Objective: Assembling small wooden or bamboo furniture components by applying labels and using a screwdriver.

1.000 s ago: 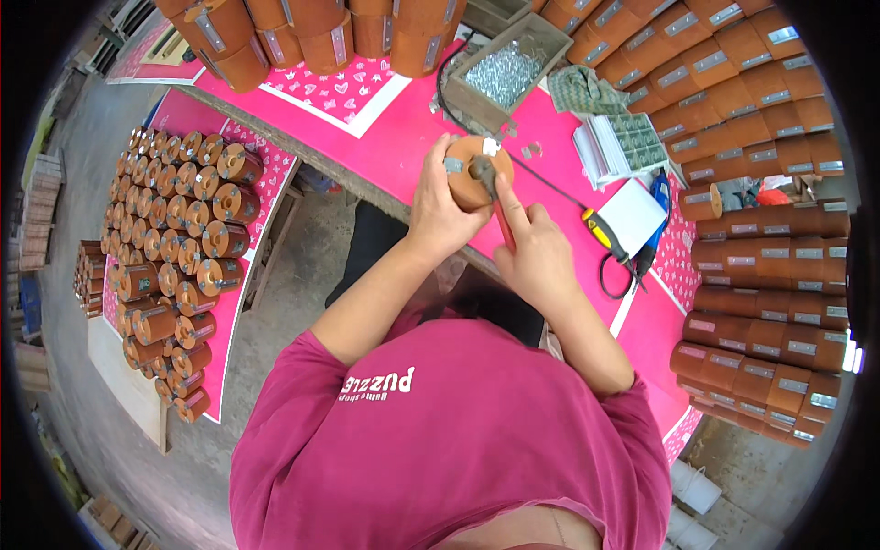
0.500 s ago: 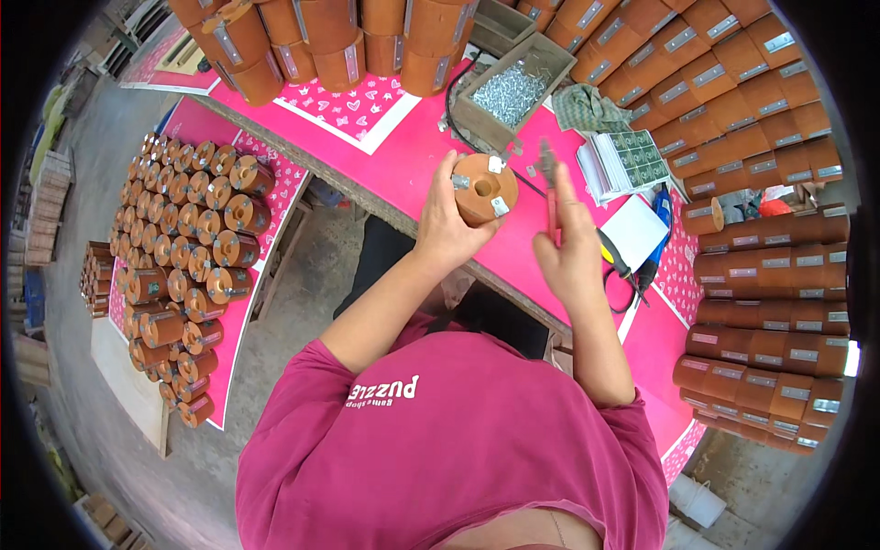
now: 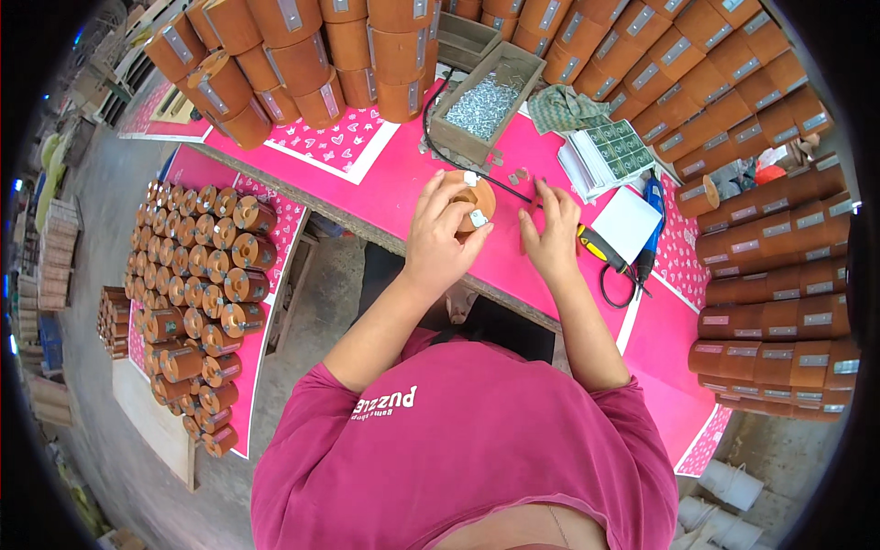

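A round reddish-brown wooden block (image 3: 486, 194) with a centre hole and small pale metal pieces on its top stands at the bench edge. My left hand (image 3: 434, 240) is curled over its near left side, fingers across the top, hiding part of the hole. To the right of the block, my right hand (image 3: 555, 240) is low over the pink bench top, thumb and fingers apart. A dark cord passes close to its fingertips. No tool can be made out clearly in it. Small flat metal pieces (image 3: 519, 175) lie just beyond the block.
A wooden box of screws (image 3: 481, 108) sits behind, near a cloth (image 3: 566, 108) and stacked green-and-white cards (image 3: 616, 148). A blue corded tool (image 3: 653, 225) lies right. Stacked wooden cylinders (image 3: 293, 55) line the back and right; more fill a lower left table (image 3: 261, 367).
The red-handled metal tool that my right hand held upright is no longer visible there; that hand has lowered and spread. My left fingers have moved over the block's top.
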`<state>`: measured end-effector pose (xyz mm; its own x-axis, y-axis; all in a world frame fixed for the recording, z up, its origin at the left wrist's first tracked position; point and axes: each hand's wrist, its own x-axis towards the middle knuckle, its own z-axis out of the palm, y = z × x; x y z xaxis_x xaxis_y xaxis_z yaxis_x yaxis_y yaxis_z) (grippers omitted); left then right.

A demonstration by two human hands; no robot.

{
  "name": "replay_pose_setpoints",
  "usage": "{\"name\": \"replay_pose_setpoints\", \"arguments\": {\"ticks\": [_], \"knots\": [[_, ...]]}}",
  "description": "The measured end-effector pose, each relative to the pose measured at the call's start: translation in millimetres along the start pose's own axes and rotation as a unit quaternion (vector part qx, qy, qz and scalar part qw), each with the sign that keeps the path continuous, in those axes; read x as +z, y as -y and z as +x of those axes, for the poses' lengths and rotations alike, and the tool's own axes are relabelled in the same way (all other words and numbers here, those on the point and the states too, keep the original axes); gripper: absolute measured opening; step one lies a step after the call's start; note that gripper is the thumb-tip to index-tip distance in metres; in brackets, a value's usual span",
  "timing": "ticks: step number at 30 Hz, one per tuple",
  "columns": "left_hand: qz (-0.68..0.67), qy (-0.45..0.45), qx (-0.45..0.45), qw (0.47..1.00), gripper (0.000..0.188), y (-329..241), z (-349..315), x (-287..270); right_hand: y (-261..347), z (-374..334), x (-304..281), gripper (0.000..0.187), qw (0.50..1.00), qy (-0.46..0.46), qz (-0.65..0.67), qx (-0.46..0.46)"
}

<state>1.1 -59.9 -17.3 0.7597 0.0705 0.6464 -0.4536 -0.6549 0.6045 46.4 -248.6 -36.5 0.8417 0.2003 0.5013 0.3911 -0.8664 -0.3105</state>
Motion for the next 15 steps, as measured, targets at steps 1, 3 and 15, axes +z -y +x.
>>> {"name": "replay_pose_setpoints", "arguments": {"ticks": [1, 3, 15], "knots": [[0.000, 0.002, 0.003, 1.000, 0.030, 0.0, 0.8, -0.1, -0.1, -4.0, 0.9, 0.054, 0.999, 0.018, 0.047, 0.005], [-0.003, 0.004, -0.009, 1.000, 0.028, -0.2, 1.8, 0.1, -0.4, -13.4, 4.5, 0.049, 0.993, 0.029, 0.110, 0.005], [0.031, 0.009, 0.009, 0.999, 0.029, -0.7, 0.6, 5.0, -7.5, -51.9, 23.8, 0.046, 0.997, 0.037, 0.058, 0.021]]}}
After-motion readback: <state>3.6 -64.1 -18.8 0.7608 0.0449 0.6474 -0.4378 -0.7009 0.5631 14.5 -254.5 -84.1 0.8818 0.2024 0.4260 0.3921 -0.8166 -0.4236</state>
